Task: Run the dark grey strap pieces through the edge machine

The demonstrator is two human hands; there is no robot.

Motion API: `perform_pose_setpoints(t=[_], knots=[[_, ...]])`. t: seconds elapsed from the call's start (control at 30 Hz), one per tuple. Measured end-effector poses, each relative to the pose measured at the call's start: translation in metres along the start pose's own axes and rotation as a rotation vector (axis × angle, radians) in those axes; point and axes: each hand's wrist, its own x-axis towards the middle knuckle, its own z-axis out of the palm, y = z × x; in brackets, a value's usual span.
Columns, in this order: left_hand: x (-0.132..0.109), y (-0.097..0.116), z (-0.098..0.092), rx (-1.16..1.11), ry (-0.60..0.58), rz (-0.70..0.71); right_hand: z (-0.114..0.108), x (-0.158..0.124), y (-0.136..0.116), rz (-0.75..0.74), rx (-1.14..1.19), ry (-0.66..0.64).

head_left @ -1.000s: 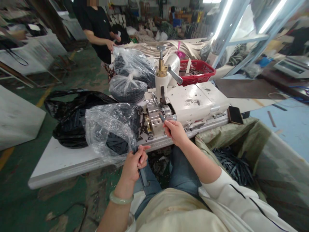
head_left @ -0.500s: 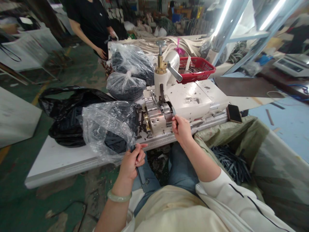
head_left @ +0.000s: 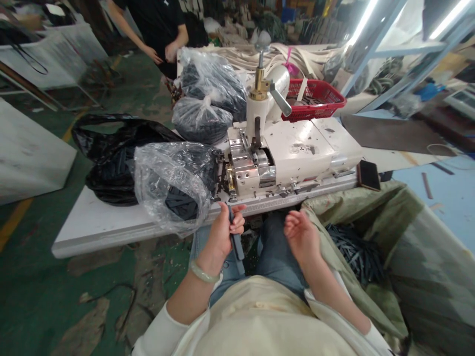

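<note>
Hands are doing different things: left hand [head_left: 221, 236] is gripping a dark strip [head_left: 236, 241] upright by the tabletop edge, right hand [head_left: 302, 238] is sitting open over the lap. Looks like a feeding step, so that strip's needing to reach the white bench machine [head_left: 297, 153] on the tabletop [head_left: 100, 227], with the green factory floor [head_left: 48, 277] sprawling around.

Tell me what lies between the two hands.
In the head view, blue jeans on the person's lap lie between the left hand and the right hand. A dark strip, gripped in the left hand, sits at the left side of that gap.
</note>
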Motion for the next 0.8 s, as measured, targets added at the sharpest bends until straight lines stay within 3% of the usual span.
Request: perform_pose_setpoints(t=[0.1,0.17,0.27,0.4,0.6,0.7,0.8], knots=[[-0.002,-0.009,0.006,0.121,0.076,0.105,0.048,-0.029,0.039,0.226,-0.468,-0.481],[-0.006,-0.012,0.005,0.240,0.149,0.194,0.064,-0.042,0.054,0.238,-0.646,-0.591],[-0.010,-0.012,0.000,0.329,0.288,0.281,0.069,-0.050,0.060,0.307,-0.583,-0.622],[-0.008,-0.009,-0.007,0.230,0.430,0.251,0.066,-0.049,0.054,0.480,-0.310,-0.689],[-0.006,0.014,-0.017,0.058,0.561,0.206,0.057,-0.045,0.046,0.645,-0.069,-0.606],[-0.012,0.030,-0.022,-0.019,0.443,0.197,0.054,-0.043,0.040,0.728,-0.010,-0.630],[-0.019,0.037,-0.025,0.018,0.277,0.042,0.054,-0.041,0.036,0.807,0.017,-0.655]])
